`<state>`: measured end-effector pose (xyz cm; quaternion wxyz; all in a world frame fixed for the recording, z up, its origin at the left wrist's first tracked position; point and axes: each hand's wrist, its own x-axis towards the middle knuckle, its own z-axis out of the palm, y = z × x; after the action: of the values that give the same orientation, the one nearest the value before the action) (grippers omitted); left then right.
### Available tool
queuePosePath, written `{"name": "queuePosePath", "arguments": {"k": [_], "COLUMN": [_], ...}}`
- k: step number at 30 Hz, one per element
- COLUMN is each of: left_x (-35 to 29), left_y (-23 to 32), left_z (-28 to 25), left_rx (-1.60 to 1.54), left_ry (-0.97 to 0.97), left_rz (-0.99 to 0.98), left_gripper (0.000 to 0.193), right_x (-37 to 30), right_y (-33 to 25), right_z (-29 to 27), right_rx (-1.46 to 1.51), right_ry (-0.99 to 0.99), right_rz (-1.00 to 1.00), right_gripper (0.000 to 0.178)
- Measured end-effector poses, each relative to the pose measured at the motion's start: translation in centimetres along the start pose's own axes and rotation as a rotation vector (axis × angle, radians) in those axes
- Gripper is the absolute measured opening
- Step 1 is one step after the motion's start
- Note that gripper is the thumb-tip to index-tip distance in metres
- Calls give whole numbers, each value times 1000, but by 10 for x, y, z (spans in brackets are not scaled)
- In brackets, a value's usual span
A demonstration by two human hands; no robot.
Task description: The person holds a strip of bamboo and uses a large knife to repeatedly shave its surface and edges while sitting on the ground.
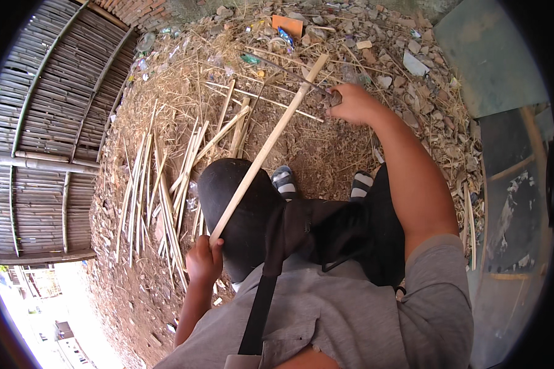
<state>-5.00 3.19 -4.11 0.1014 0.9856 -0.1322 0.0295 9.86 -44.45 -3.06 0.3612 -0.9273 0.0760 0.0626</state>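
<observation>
A long, pale split bamboo strip [268,147] slants across my left thigh, its far end up and to the right. My left hand [204,261] is closed round the near end of the strip, beside my left knee. Out in front, my right hand [355,104] grips the dark handle of a knife [285,69]. The knife's long, thin, dark blade points to the far left and crosses the strip near its far end. From this view I cannot tell whether the blade touches the strip.
Several split bamboo strips [143,178] lie in a loose pile on the dirt at left. Rubble [406,92] and dry straw [172,80] cover the ground ahead. A bamboo slat wall [49,123] stands at left, grey panels [492,61] at right. My striped footwear [284,181] rests below.
</observation>
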Motion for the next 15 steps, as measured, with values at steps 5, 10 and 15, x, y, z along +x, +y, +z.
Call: {"name": "queuePosePath", "arguments": {"k": [5, 10, 15], "left_x": [-1, -1, 2], "left_y": [-7, -7, -5], "left_z": [1, 7, -1], "left_rx": [-39, -17, -60], "left_ry": [-23, 12, 14], "left_rz": [-8, 3, 31], "left_gripper": [35, 33, 35], "right_x": [-27, 0, -10], "right_y": [-48, 2, -24], "right_z": [18, 6, 6], "right_rx": [-298, -71, -83], "right_ry": [-205, -105, -95], "right_rz": [-343, -158, -162], "right_gripper": [25, 33, 30]}}
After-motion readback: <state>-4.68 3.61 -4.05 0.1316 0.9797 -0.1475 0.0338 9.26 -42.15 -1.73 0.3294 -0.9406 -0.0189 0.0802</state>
